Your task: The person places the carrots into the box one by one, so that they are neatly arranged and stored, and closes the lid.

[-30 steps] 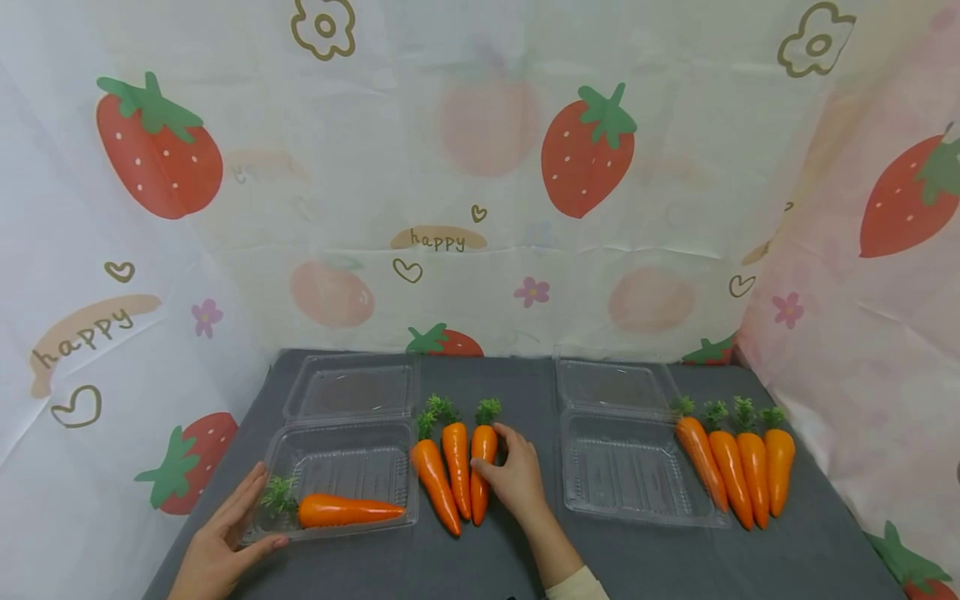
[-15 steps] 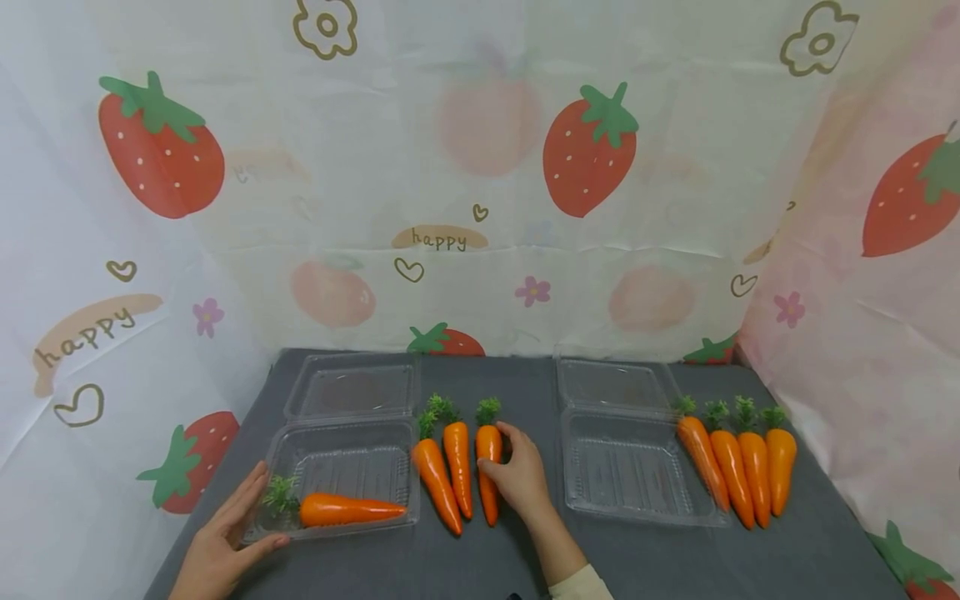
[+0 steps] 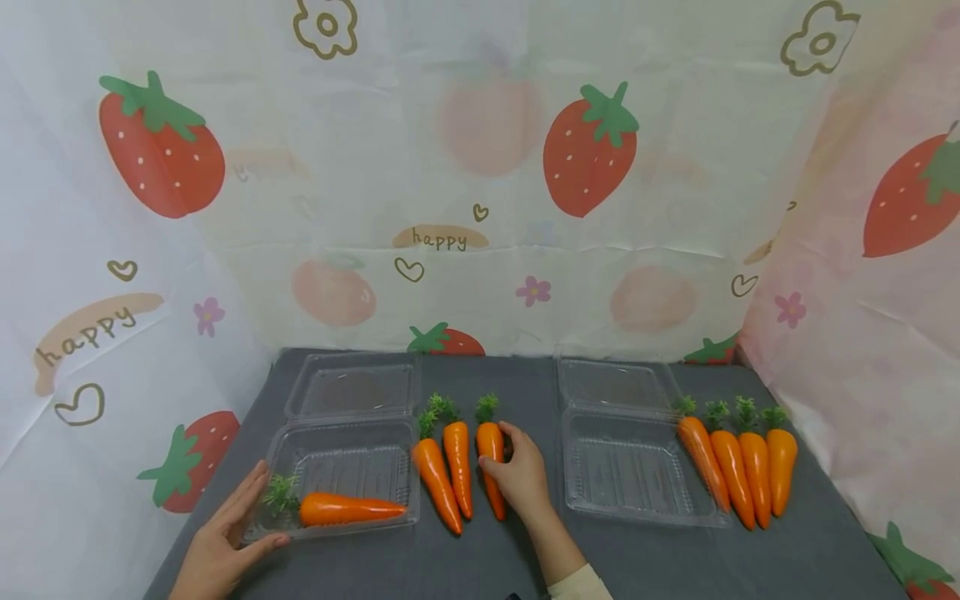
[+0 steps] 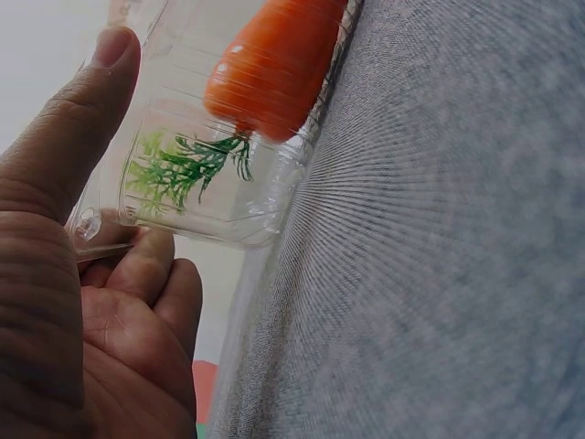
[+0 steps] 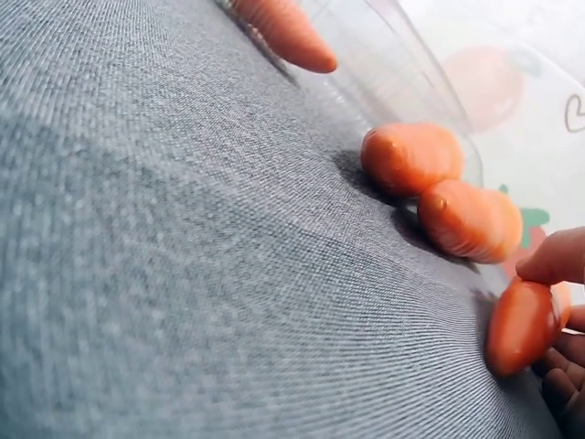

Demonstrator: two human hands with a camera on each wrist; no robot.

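My left hand holds the near left corner of a clear plastic clamshell box, thumb along its front edge and fingers on its left side. Inside, an orange carrot with a green leafy top lies crosswise near the front wall. My right hand pinches another carrot between thumb and fingers, its tip pointing toward me. Just left of it, two more carrots, one nearer the box and one in the middle, lie on the grey cloth. The right wrist view shows the pinched carrot tip first.
A second clamshell box stands with its lid folded back on the right, no carrot inside it. Several carrots lie in a row beside it, the leftmost against its wall. Grey cloth covers the table; a strawberry-print curtain surrounds it.
My right hand has shifted slightly right with the carrot, whose tip has swung right, widening the gap from the middle carrot. The left hand stays at the box corner.
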